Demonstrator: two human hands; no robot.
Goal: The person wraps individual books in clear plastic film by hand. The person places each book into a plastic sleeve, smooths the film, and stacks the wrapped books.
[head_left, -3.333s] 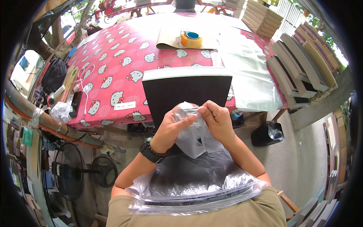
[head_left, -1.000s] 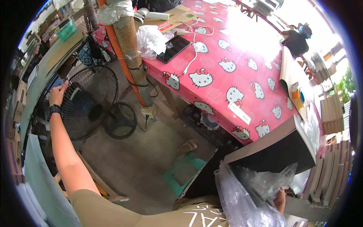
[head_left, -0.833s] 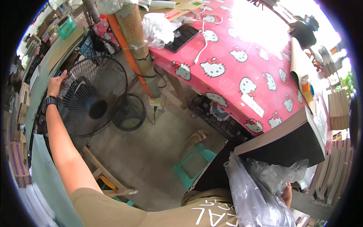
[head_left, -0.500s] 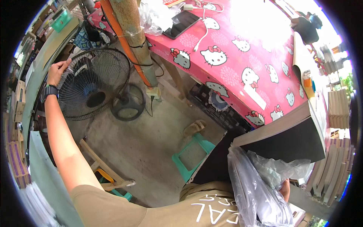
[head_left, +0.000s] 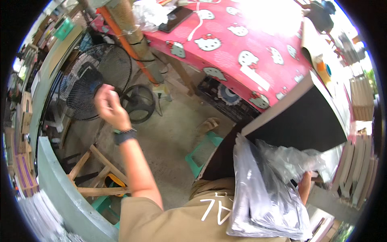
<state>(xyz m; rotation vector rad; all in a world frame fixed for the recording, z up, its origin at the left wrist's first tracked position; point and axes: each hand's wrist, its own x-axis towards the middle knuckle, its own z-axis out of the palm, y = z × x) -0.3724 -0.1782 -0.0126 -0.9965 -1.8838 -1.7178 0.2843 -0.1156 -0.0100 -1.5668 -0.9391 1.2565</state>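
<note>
Left hand (head_left: 108, 105), fingers loosely curled and holding nothing, hangs just in front of the black floor fan (head_left: 93, 86), nearer than the right. Right hand (head_left: 304, 186) grips a crumpled clear plastic bag (head_left: 288, 161) beside the black panel (head_left: 306, 125).

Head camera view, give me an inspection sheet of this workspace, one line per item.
Surface: table under a pink patterned cloth, sunlit at the far end.
Job's things: black board leaning at the table edge; clear plastic bags on the lap.
Clutter: dark tablet, crumpled plastic, tape roll on the table.
Hands: left hand raised in front of the floor fan, holding nothing; right hand gripping the plastic bags.
Cables: white cable on the table.
Surroundings: concrete floor, green stool, wooden slats.
</note>
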